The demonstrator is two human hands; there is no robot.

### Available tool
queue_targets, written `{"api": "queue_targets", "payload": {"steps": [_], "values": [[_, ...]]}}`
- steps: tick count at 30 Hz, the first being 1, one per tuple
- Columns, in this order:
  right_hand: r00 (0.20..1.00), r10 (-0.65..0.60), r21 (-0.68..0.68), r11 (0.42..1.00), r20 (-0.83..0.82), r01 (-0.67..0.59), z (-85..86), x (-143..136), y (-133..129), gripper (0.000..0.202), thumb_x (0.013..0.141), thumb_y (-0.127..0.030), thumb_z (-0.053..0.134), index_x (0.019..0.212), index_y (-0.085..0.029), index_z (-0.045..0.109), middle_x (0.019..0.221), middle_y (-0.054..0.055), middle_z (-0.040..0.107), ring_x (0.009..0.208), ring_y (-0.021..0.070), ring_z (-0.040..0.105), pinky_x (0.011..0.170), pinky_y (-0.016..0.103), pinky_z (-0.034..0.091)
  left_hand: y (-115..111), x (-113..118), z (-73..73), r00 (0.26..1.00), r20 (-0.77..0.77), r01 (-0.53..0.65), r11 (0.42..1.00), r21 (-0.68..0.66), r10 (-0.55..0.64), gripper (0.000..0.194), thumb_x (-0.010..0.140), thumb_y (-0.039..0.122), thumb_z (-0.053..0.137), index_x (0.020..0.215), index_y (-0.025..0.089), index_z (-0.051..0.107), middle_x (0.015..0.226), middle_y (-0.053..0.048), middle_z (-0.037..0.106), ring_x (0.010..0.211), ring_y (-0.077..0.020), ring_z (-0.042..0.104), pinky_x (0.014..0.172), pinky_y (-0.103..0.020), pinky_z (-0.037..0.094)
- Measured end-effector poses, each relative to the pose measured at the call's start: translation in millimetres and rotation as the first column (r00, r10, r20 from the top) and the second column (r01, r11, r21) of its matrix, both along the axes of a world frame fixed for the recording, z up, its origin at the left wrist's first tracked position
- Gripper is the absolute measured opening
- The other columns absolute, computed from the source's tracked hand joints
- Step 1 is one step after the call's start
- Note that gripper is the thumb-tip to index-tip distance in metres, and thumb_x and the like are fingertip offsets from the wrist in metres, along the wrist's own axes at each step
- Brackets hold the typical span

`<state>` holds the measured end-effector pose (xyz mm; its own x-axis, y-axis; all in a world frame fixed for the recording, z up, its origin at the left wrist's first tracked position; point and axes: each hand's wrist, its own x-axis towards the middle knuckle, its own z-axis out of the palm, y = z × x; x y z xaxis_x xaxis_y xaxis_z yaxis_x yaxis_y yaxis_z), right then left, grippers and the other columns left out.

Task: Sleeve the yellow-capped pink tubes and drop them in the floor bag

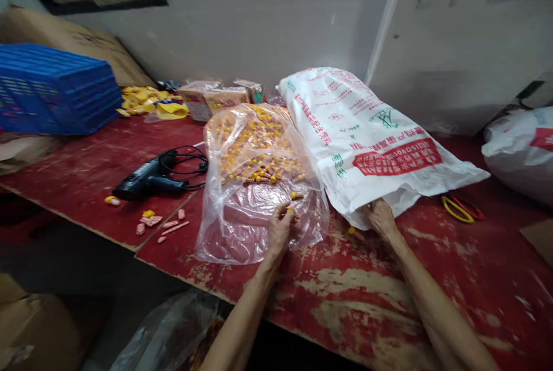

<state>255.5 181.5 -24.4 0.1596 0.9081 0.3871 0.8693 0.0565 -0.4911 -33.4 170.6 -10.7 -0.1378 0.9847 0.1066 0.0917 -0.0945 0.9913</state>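
My left hand point(280, 227) is over the lower part of a clear plastic bag point(228, 224), thumb and fingers pinched on a small yellow-headed piece. Just beyond the fingertips lies another yellow-headed piece point(296, 195) with a pinkish-brown stem. The upper part of the bag is filled with many such yellow-headed pieces point(259, 140). At the mouth of a white woven sack point(345, 123) with red and green print is my right hand point(381, 218); its fingers are hidden inside the sack. One small yellow-headed piece point(352, 230) lies on the table between the hands.
A dark heat gun point(149, 180) with a coiled cord and several small pink pieces point(151, 221) lie left on the worn red table point(345, 302). Blue crates point(56, 91) stand behind. Scissors with yellow and red handles point(460, 209) lie right, near another white sack point(522, 149).
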Motion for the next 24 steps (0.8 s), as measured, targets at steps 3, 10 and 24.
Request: {"api": "queue_targets", "payload": {"steps": [3, 10, 24], "values": [[0.912, -0.031, -0.100, 0.995, -0.410, -0.011, 14.9, -3.8, -58.7, 0.035, 0.077, -0.040, 0.051, 0.102, -0.018, 0.061, 0.091, 0.008, 0.065, 0.079, 0.0205, 0.058, 0.069, 0.034, 0.047, -35.8, 11.0, 6.8, 0.963, 0.251, 0.129, 0.984, -0.123, -0.094, 0.030, 0.079, 0.040, 0.054, 0.094, 0.015, 0.058, 0.072, -0.004, 0.067, 0.059, -0.0115, 0.061, 0.055, -0.024, 0.047], [0.143, 0.008, -0.010, 0.992, -0.990, -0.123, 33.6, -51.9, -139.2, 0.037, 0.064, -0.030, 0.072, 0.097, -0.024, 0.057, 0.082, -0.003, 0.062, 0.066, 0.0108, 0.058, 0.066, 0.026, 0.049, -95.6, 62.8, 21.3, 0.621, 0.784, 0.445, 0.826, -0.346, -0.006, 0.032, 0.057, 0.020, 0.080, 0.085, 0.014, 0.063, 0.076, -0.004, 0.071, 0.062, -0.0108, 0.063, 0.059, -0.021, 0.049], [0.360, -0.036, -0.091, 0.986, -0.932, -0.136, 16.2, -85.6, -162.0, 0.033, 0.060, -0.032, 0.078, 0.085, -0.022, 0.059, 0.075, -0.003, 0.061, 0.066, 0.0108, 0.055, 0.062, 0.023, 0.046, -136.0, 82.8, 11.3, 0.705, 0.709, 0.361, 0.857, -0.367, 0.007, 0.030, 0.060, 0.034, 0.079, 0.080, 0.015, 0.069, 0.079, -0.002, 0.069, 0.067, -0.0109, 0.061, 0.061, -0.022, 0.049]]}}
